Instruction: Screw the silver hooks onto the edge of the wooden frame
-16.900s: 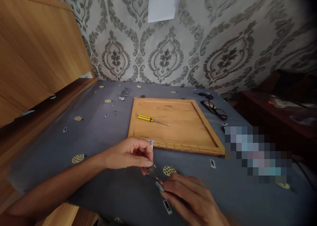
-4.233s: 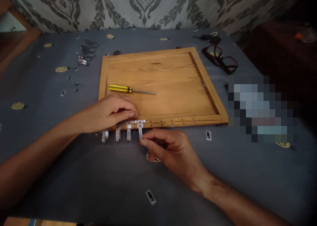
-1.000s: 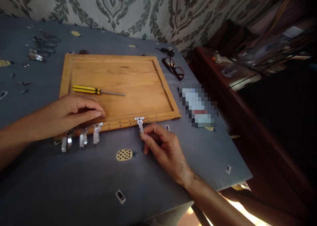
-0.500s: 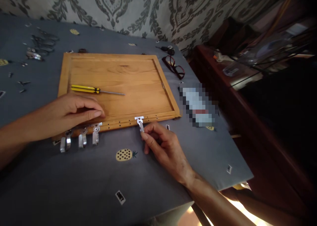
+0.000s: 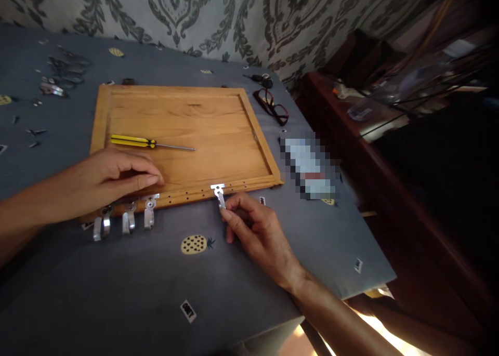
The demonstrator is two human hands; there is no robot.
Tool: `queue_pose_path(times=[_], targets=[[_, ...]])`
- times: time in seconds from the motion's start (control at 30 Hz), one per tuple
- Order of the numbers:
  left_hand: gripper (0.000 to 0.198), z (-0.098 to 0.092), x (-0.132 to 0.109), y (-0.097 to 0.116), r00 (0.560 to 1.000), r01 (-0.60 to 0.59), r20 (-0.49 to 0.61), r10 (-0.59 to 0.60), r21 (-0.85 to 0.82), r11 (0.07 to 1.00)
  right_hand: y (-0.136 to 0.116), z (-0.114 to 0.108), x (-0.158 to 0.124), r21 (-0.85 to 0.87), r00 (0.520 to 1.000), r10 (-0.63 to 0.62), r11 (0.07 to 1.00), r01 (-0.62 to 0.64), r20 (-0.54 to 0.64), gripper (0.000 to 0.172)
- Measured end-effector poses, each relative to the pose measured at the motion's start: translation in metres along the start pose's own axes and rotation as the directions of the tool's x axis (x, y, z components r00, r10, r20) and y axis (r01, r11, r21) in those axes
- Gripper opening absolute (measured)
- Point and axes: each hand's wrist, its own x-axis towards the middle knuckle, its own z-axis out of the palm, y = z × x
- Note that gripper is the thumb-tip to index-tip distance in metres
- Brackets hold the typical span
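A shallow wooden frame with a panel inside [image 5: 195,119] lies flat on the cloth-covered table. My right hand [image 5: 259,231] pinches the curved end of a silver metal hook [image 5: 218,190], whose flat plate rests on the frame's near edge. Over the near left part of the frame, my left hand [image 5: 125,174] is closed, thumb against curled fingers; whatever it may hold is hidden. Just below it, several like hooks [image 5: 149,213] sit along the same edge, with screw heads visible. A yellow-handled screwdriver [image 5: 134,141] lies on the panel, its shaft pointing right.
Loose hooks [image 5: 54,88] and small screws [image 5: 35,132] lie at the left. Right of the frame are eyeglasses [image 5: 273,108], keys [image 5: 265,79] and a pixelated phone-like object [image 5: 312,169]. Behind rises a patterned wall [image 5: 175,8]; a dark red cabinet [image 5: 331,101] stands beyond the table's right edge.
The view has shifted slightly. Both hands keep their places, with the right still on the hook at the frame's edge.
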Motion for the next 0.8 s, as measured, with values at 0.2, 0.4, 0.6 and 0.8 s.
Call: queue_pose_path(times=[0.2,0.4,0.6,0.8], targets=[[0.040,-0.0006,0.0004,0.0001,1.000,-0.002,0.005,0.002,-0.002,1.000,0.0003,-0.0009,0.0003,0.014,1.000,-0.029,0.999,0.029,-0.003,0.018],[0.041,-0.0001,0.0013,0.0023,1.000,0.012,-0.002,-0.012,-0.005,1.000,0.0009,0.0018,-0.0032,0.095,0.998,-0.018,0.995,0.024,-0.065,0.017],[0.045,0.0008,-0.0006,-0.0007,0.999,0.043,0.016,-0.043,-0.029,0.999,-0.0016,0.0026,-0.0077,0.144,0.996,0.036,0.989,-0.024,-0.082,0.021],[0.045,0.0012,0.0011,-0.0002,1.000,0.014,0.016,-0.013,-0.012,1.000,-0.0036,0.0023,-0.0086,0.103,0.999,0.028,0.994,-0.024,-0.040,0.022]])
